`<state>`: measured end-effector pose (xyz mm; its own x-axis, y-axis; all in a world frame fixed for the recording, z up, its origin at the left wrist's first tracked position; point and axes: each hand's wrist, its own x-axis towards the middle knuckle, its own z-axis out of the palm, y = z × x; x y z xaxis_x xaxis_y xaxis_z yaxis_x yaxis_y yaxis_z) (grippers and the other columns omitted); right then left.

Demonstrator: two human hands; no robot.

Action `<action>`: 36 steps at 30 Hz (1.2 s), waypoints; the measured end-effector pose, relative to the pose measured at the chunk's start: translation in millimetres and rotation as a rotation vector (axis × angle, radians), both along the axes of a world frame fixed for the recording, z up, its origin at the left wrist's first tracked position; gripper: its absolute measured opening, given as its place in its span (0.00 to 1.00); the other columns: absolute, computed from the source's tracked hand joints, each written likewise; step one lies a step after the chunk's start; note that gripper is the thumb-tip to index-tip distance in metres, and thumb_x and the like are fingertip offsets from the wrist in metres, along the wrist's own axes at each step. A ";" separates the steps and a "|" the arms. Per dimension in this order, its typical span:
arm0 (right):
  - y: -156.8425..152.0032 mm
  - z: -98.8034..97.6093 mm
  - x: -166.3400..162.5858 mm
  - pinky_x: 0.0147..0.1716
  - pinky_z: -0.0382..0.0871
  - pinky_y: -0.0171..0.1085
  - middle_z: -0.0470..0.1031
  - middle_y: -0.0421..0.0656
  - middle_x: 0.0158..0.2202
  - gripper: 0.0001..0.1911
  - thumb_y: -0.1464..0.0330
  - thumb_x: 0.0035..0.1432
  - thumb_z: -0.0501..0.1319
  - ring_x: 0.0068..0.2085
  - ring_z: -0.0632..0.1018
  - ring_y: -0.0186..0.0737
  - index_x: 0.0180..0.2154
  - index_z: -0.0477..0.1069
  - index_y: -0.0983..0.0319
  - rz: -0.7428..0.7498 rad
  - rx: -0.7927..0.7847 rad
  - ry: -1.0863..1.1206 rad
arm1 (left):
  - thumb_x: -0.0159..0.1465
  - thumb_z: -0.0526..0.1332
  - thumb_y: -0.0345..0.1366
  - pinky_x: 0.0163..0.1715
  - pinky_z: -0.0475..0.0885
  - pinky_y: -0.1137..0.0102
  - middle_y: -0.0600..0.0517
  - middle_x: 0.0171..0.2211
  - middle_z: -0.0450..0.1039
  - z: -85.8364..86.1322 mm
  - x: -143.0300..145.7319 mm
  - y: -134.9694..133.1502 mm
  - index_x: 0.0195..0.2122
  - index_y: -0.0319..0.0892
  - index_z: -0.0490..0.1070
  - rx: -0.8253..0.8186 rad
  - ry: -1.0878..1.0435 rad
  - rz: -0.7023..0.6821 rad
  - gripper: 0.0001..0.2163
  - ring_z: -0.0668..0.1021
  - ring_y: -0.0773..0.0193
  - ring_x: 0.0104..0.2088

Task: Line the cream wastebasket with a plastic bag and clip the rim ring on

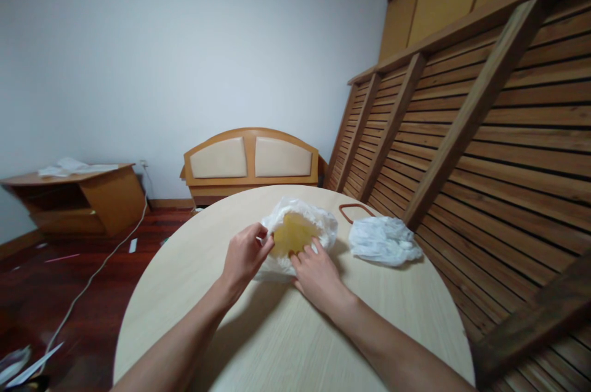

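A white, crinkled plastic bag [325, 224] stands on the round table [184, 281] with its mouth spread wide. Something smooth and yellow [289, 233] shows inside it; I cannot make out its kind. My left hand [247, 256] pinches the bag's rim at the left between thumb and fingers. At the near side, my right hand [316, 272] hooks its fingers over the rim, the thumb on the outside. To the right lies a second crumpled white plastic bag [383, 241], with a brown loop-shaped handle [344, 212] sticking out behind it.
A slatted wooden frame [443, 127] leans along the right side, close to the table edge. Beyond the table stands a padded headboard [252, 158]. A low wooden cabinet [101, 201] is at the left, and a white cable [99, 269] runs over the dark red floor.
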<state>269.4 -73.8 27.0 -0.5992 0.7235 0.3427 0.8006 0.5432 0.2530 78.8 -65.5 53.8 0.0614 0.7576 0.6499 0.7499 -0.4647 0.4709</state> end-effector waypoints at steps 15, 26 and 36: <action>-11.8 14.0 -23.6 0.59 0.59 0.51 0.81 0.51 0.45 0.18 0.63 0.68 0.57 0.48 0.77 0.49 0.55 0.71 0.66 0.054 0.031 0.271 | 0.61 0.60 0.39 0.28 0.66 0.72 0.52 0.26 0.76 4.4 3.2 -1.1 0.30 0.43 0.70 -0.077 -0.001 0.086 0.06 0.76 0.64 0.25; 3.5 1.0 -3.8 0.55 0.62 0.47 0.82 0.46 0.40 0.13 0.75 0.69 0.55 0.44 0.79 0.43 0.52 0.73 0.64 0.187 0.124 0.165 | 0.62 0.58 0.42 0.25 0.57 0.72 0.55 0.25 0.73 5.1 -1.9 7.7 0.29 0.44 0.68 -0.304 0.000 0.268 0.09 0.73 0.64 0.26; -7.4 11.0 -5.4 0.56 0.61 0.50 0.80 0.49 0.45 0.14 0.65 0.63 0.64 0.48 0.76 0.49 0.48 0.73 0.66 0.094 0.084 0.251 | 0.60 0.56 0.45 0.26 0.60 0.71 0.54 0.23 0.70 -2.8 -6.5 17.1 0.27 0.44 0.67 -0.297 -0.105 0.186 0.11 0.72 0.63 0.26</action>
<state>264.0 -81.2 38.0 -0.5514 0.6317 0.5450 0.7909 0.6036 0.1006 72.4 -48.5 51.0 -0.1502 0.9061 0.3956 0.7494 -0.1566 0.6434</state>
